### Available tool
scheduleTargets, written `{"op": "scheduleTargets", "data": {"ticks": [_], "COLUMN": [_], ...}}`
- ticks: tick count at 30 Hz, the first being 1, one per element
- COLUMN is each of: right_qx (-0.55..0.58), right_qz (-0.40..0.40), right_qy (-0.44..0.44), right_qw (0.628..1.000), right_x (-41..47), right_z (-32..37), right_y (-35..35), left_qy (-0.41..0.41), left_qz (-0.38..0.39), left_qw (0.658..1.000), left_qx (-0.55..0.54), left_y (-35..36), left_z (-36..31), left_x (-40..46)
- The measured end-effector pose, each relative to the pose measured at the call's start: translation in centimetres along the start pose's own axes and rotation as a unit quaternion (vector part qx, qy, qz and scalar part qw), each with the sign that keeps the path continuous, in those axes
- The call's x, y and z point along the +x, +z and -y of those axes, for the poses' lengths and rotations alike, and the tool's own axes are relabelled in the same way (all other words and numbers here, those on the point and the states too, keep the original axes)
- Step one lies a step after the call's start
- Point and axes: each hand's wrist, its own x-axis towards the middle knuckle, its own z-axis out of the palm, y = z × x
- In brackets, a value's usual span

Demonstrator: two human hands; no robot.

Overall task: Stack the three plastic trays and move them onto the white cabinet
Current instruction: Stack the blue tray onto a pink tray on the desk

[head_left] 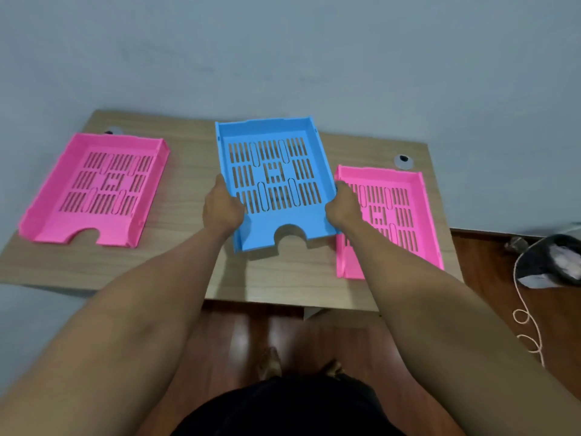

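Note:
A blue slotted plastic tray (273, 171) is held above the middle of the wooden table (185, 171), tilted with its far end raised. My left hand (221, 207) grips its left side wall and my right hand (344, 206) grips its right side wall. One pink tray (94, 187) lies flat on the table's left part. A second pink tray (396, 209) lies at the right, partly hidden by my right forearm and the blue tray's edge. No white cabinet is in view.
A grey wall (283, 58) rises just behind the table. Two round cable grommets (403, 161) sit at the table's back edge. On the wooden floor at the right lie a dark bag (550, 262) and a coiled cord (528, 319). My feet show below the table's front edge.

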Motion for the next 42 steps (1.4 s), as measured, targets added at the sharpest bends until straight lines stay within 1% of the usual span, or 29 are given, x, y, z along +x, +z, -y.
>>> {"op": "scheduleTargets", "data": {"ticks": [6, 11, 17, 20, 24, 29, 36, 42], "right_qx": [0.012, 0.023, -0.023, -0.012, 0.000, 0.009, 0.026, 0.056], "right_qz": [-0.033, -0.035, -0.073, -0.072, -0.076, -0.052, -0.022, -0.009], "right_qy": [0.034, 0.053, 0.091, 0.105, 0.116, 0.107, 0.106, 0.105], "right_qw": [0.999, 0.998, 0.993, 0.992, 0.990, 0.993, 0.994, 0.993], "right_x": [-0.4, -1.3, -2.0, -2.4, -2.5, -3.2, -3.5, -3.1], "right_z": [-4.2, -8.2, -13.2, -15.3, -18.0, -19.9, -21.3, -21.7], "right_y": [-5.5, -10.4, -15.2, -16.4, -17.4, -18.2, -17.4, -17.3], "left_qy": [0.027, 0.051, 0.056, 0.057, 0.057, 0.047, 0.032, 0.040], "left_qz": [0.045, 0.082, 0.123, 0.136, 0.154, 0.166, 0.157, 0.157], "left_qw": [0.998, 0.995, 0.991, 0.989, 0.986, 0.985, 0.986, 0.986], "left_qx": [-0.017, -0.026, -0.023, -0.025, -0.027, -0.031, -0.045, -0.042], "left_y": [3.1, 7.0, 11.5, 13.6, 15.8, 17.9, 19.1, 19.0], "left_z": [-5.8, -10.0, -13.6, -14.8, -15.7, -16.0, -14.7, -14.1], "left_x": [-1.1, -3.0, -5.8, -7.0, -8.5, -9.5, -10.4, -9.8]}}
